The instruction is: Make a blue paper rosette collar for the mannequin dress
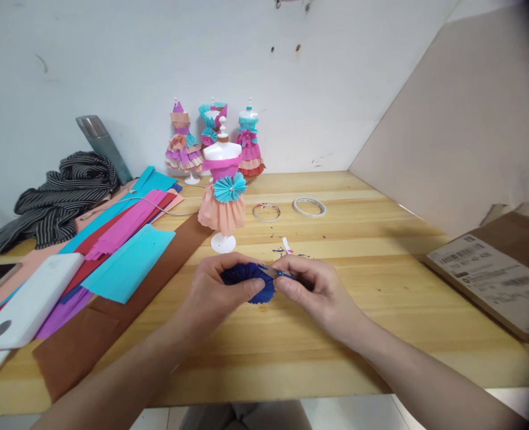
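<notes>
My left hand (pixel 222 292) pinches a dark blue pleated crepe paper rosette (pixel 268 291) between thumb and fingers, above the table. Closed round a small pair of scissors (pixel 286 275) with dark handles, my right hand (pixel 315 291) holds the blades against the rosette's upper right edge. My fingers hide most of the handles. Just behind my hands stands a white mini dress form (pixel 223 152), wearing a pink top, a peach paper skirt (pixel 223 212) and a turquoise paper rosette (pixel 230 187). Small dark blue paper scraps (pixel 297 255) and a white strip (pixel 286 245) lie beyond my right hand.
Two tape rolls, one narrow (pixel 266 212) and one wider (pixel 309 207), lie behind. More dressed forms (pixel 248 140) stand by the wall. Coloured crepe sheets (pixel 130 263), a white power bank-like device (pixel 31 304), a striped cloth (pixel 73 185) and a flask (pixel 105 146) are left. A cardboard box (pixel 497 275) sits right.
</notes>
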`<action>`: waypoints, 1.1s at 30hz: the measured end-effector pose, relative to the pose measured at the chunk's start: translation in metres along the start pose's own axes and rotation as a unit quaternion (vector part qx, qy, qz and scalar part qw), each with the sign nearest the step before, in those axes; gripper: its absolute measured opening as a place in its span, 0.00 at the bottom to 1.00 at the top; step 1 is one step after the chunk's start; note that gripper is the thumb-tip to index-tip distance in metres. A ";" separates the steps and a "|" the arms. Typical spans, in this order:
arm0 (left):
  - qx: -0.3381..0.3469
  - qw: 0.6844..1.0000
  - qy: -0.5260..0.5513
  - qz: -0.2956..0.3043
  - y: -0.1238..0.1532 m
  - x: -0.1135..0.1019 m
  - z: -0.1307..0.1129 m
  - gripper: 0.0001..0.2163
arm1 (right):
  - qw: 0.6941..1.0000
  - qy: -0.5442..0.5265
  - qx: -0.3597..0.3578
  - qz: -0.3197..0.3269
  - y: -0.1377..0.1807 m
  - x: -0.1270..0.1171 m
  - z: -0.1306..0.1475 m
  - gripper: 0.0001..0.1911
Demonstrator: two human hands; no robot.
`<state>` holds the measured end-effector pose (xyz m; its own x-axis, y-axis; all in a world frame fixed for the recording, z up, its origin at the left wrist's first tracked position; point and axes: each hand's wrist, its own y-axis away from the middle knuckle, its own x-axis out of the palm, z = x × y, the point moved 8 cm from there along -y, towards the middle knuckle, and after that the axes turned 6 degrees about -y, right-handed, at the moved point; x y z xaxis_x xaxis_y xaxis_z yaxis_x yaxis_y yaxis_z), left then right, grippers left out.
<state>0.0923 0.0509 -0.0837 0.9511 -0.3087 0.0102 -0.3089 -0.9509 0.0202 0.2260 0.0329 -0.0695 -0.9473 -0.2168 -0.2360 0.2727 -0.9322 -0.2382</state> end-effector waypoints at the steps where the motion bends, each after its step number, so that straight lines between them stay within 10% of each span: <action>1: 0.002 1.000 -0.005 -0.002 0.000 -0.001 0.000 0.06 | 1.000 0.001 0.001 0.002 0.000 0.000 0.000 0.15; 33: 0.002 0.999 -0.033 -0.024 -0.001 -0.005 -0.005 0.07 | 1.000 0.008 0.013 -0.001 -0.003 -0.001 -0.004 0.15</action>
<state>0.0877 0.0532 -0.0785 0.9628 -0.2642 -0.0572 -0.2638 -0.9645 0.0151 0.2267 0.0367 -0.0722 -0.9453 -0.2101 -0.2497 0.2654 -0.9402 -0.2137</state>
